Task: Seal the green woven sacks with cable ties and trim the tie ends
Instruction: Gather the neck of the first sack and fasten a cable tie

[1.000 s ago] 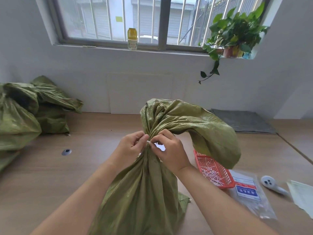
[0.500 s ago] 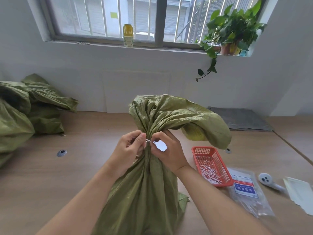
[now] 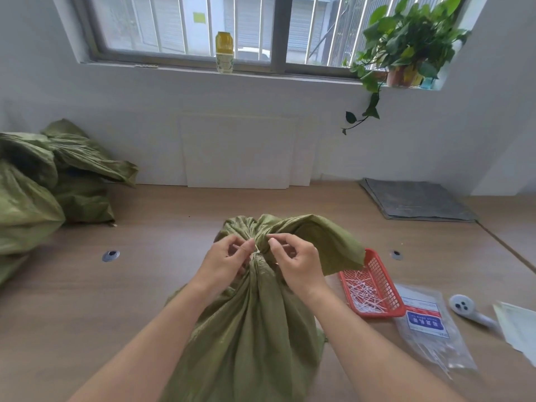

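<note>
Left hand (image 3: pixel 224 262) pinches cable tie (image 3: pixel 256 252) | right hand's (image 3: pixel 298 262) grip unclear | sack (image 3: pixel 252 329) cropped

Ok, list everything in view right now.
sack being tied: 1, green, centre front, neck gathered
cable tie: 1, white, round that neck
other sacks: count unclear, green, piled far left
basket: 1, red, right of sack, holds white tie pieces
tie packet: 1, clear, blue label, right of basket
handled tool: 1, white, beside packet
paper: 1, pale, right edge
mat: 1, grey, back right
boards: white, upright, back centre
bottle: 1, yellow, windowsill
potted plant: 1, green, windowsill
grommets: 2, grey, in tabletop
left hand: pinches tie
right hand: fingertips at neck, grip unclear
</note>
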